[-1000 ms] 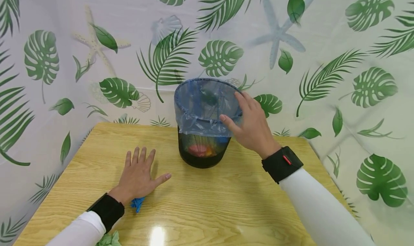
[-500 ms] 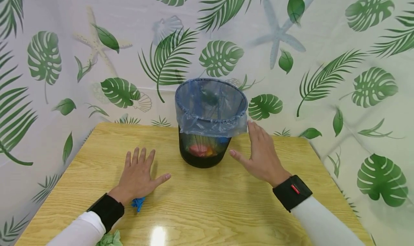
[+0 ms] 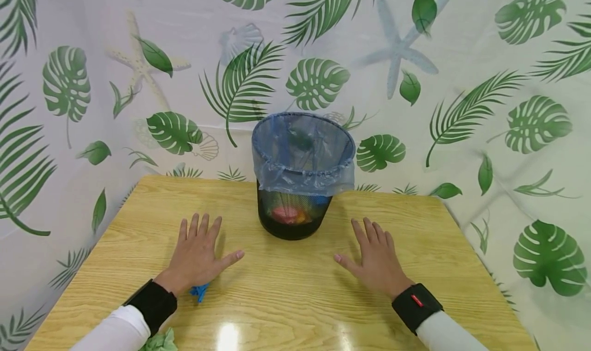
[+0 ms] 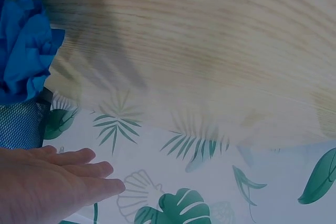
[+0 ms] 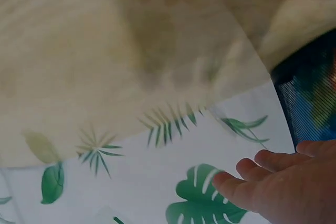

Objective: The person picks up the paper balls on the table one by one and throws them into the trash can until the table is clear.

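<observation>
A black mesh wastebasket (image 3: 295, 222) lined with a translucent blue plastic bag (image 3: 304, 180) stands at the back middle of the table. Through its mesh, red, orange and blue bits show at the bottom. To the left in the head view, my left hand (image 3: 196, 256) is spread with straight fingers and holds nothing. Crumpled blue paper (image 3: 199, 291) lies under and beside its wrist, seen large in the left wrist view as a blue wad (image 4: 26, 48). My right hand (image 3: 373, 261), fingers extended and holding nothing, is in front of the basket on the right.
Crumpled light green paper (image 3: 160, 340) lies at the near left, partly hidden by the left forearm. The wooden table (image 3: 286, 289) ends at the back against a leaf-printed cloth (image 3: 323, 43), which also hangs on both sides.
My right hand has come away from the basket's right rim, moving down and toward me to a spot over the table. The left hand has stayed where it was.
</observation>
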